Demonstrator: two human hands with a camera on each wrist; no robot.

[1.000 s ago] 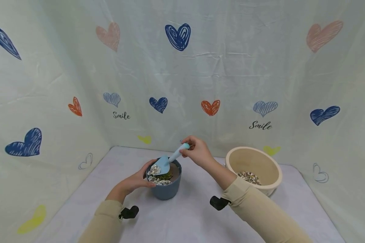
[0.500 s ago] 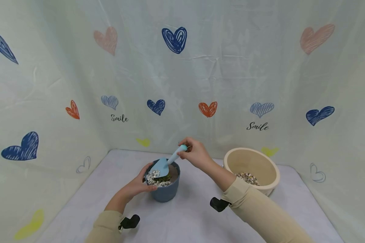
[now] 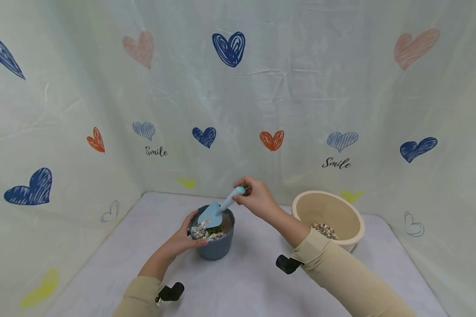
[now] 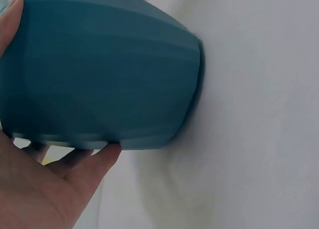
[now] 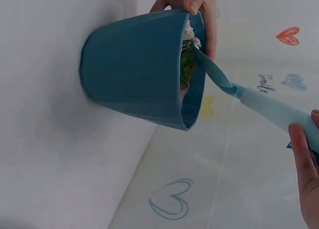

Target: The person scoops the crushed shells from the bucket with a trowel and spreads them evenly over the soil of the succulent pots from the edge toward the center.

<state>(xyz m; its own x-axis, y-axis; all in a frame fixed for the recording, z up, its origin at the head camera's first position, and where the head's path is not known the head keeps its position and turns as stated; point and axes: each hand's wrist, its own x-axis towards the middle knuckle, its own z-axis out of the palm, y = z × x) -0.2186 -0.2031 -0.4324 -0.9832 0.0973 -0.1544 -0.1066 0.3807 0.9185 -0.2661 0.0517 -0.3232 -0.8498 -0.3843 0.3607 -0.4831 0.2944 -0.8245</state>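
A blue-grey flowerpot (image 3: pixel 214 251) stands on the table, with white gravel (image 3: pixel 207 234) in its near left part. A green succulent (image 5: pixel 187 67) grows inside, partly covered by the trowel. My left hand (image 3: pixel 178 241) grips the pot's left side, its thumb at the near rim. With my right hand (image 3: pixel 257 199) I pinch the end of the handle of a light blue garden trowel (image 3: pixel 211 215). Its blade slants down into the pot, above the plant, with its tip by the gravel. In the left wrist view the pot's wall (image 4: pixel 99 74) hides some of my fingers.
A large cream pot (image 3: pixel 327 206) stands to the right, beyond my right forearm, with mixed gravel (image 3: pixel 324 230) in its bottom. A pale cloth covers the table (image 3: pixel 238 286). A curtain (image 3: pixel 238 101) printed with hearts hangs behind and at the sides.
The heap of white gravel on the trowel's blade has slid off its tip into the pot, leaving the blade nearly bare. Both hands have kept their holds and barely moved.
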